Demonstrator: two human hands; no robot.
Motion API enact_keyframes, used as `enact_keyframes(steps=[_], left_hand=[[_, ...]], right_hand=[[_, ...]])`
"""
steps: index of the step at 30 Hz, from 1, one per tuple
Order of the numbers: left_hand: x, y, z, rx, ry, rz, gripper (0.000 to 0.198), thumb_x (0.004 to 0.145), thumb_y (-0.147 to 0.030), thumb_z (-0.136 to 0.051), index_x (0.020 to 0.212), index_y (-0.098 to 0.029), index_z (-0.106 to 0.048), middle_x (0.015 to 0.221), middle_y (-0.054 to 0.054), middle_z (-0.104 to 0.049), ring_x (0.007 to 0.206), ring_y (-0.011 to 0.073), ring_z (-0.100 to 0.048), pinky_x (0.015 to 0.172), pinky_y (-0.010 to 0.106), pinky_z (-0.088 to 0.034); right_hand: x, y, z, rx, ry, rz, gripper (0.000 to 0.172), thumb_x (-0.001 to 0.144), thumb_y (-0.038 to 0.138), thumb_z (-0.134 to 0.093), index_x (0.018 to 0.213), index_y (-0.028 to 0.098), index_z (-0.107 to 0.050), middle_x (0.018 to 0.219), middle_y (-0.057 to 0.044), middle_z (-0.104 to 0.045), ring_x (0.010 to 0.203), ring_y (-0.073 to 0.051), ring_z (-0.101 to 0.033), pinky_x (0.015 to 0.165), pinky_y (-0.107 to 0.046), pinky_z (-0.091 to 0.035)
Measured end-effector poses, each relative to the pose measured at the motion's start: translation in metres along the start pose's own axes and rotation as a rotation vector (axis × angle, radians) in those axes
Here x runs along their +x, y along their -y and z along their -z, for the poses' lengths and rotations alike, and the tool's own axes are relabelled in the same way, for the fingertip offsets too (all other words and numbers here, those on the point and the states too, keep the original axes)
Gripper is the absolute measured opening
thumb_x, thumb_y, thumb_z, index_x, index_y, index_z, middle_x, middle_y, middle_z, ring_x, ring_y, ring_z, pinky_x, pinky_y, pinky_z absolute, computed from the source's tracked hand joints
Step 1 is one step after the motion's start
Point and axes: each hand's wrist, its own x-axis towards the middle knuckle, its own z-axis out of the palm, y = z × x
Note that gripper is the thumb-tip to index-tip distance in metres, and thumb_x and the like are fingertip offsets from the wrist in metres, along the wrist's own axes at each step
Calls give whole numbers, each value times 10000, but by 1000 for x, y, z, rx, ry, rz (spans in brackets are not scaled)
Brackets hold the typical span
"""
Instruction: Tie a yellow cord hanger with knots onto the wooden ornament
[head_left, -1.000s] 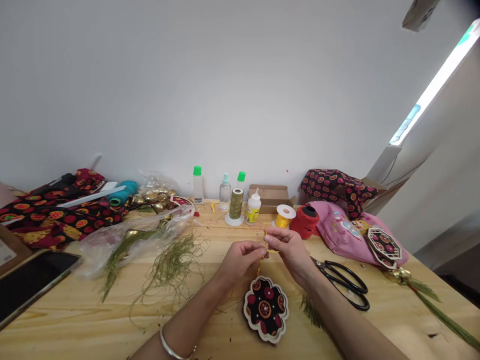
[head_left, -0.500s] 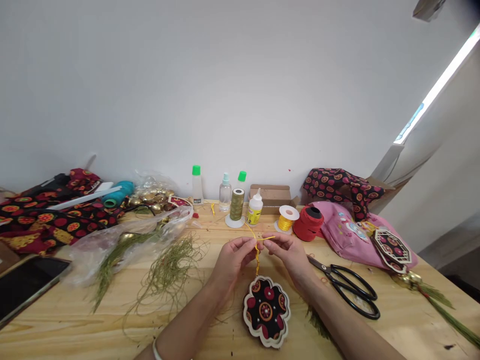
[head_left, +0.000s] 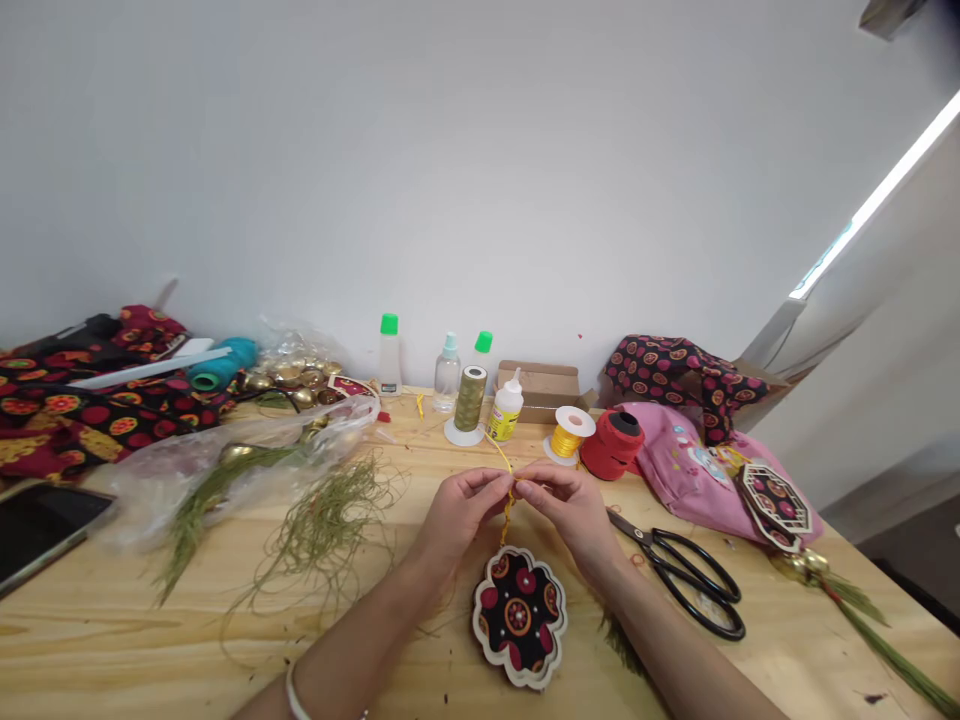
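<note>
My left hand (head_left: 456,512) and my right hand (head_left: 564,502) meet above the wooden table (head_left: 187,640), fingertips pinched together on a thin yellow cord (head_left: 508,500). The cord runs down to a flower-shaped ornament (head_left: 519,614) with a pale wooden rim and dark red patterned fabric, lying flat just below my hands. A loose end of the cord curls up toward the back. Both hands are closed on the cord, close to each other.
Black scissors (head_left: 684,572) lie right of my hands. Behind stand a yellow spool (head_left: 568,436), red spool (head_left: 613,444), olive thread cone (head_left: 469,402), glue bottles (head_left: 507,408) and a cardboard box (head_left: 541,388). Green fibres (head_left: 322,520), a plastic bag (head_left: 247,462), patterned fabric (head_left: 67,410) and a tablet (head_left: 37,520) lie left; a pink bag (head_left: 686,460) with an octagonal ornament (head_left: 772,492) right.
My hands have shifted slightly and drawn closer together on the yellow cord; the cord end that stuck out to the right is now pulled in between my fingers. The view drifted a little.
</note>
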Motion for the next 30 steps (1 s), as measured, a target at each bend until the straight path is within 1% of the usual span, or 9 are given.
enact_keyframes(steps=[5,9,13,16,18,21,23,27,30], left_hand=[[-1,-1,-1,35,-14,32,210,630,-297,-621,772,-151,-671,646,27,-647,625,100,-545,588,189,-387],[-1,-1,-1,84,-15,30,205,631,-316,-615,730,-145,-672,683,34,-645,612,96,-534,590,196,-384],[1,-1,0,85,-53,23,196,623,-310,-623,714,-141,-666,713,49,-642,664,118,-544,635,214,-395],[1,-1,0,97,-51,27,200,626,-314,-620,699,-133,-664,713,52,-639,634,112,-539,600,208,-394],[0,-1,0,106,-35,23,211,634,-323,-612,720,-139,-668,711,48,-642,625,108,-538,587,205,-390],[-1,0,-1,104,10,2,242,652,-333,-593,783,-145,-672,714,54,-655,669,125,-551,624,220,-394],[-1,1,-1,112,26,-6,251,663,-332,-583,808,-146,-671,712,56,-661,677,131,-556,640,228,-396],[0,1,-1,138,32,-27,253,669,-328,-580,816,-145,-672,720,61,-666,700,144,-560,657,234,-397],[0,-1,-1,177,29,-27,256,669,-333,-577,813,-146,-674,680,55,-662,708,159,-562,641,238,-403]], right_hand=[[-1,2,0,-96,13,109,85,615,218,-642,691,181,-655,685,-13,-593,644,-121,-535,593,-236,-439],[-1,4,3,-116,-21,66,95,632,240,-628,708,191,-656,678,-16,-617,614,-126,-546,597,-259,-450],[0,6,7,-181,-80,81,117,636,253,-622,734,211,-669,764,-31,-640,720,-163,-560,651,-288,-452],[1,7,8,-177,-62,113,98,628,243,-628,710,216,-673,763,-28,-641,748,-171,-563,680,-297,-450],[1,7,7,-138,-25,81,119,619,241,-636,732,218,-666,737,-20,-642,700,-159,-570,658,-291,-454],[0,7,6,-146,24,44,176,612,244,-641,785,208,-650,676,-15,-634,607,-142,-568,601,-281,-454],[0,7,6,-236,18,89,177,622,241,-634,792,194,-643,678,-23,-629,575,-136,-558,578,-276,-447],[-1,7,7,-475,-6,290,136,664,242,-597,785,199,-641,692,-31,-629,565,-129,-520,586,-280,-426],[-1,7,7,-583,8,400,132,688,240,-572,802,220,-637,665,-24,-625,581,-136,-495,606,-288,-406]])
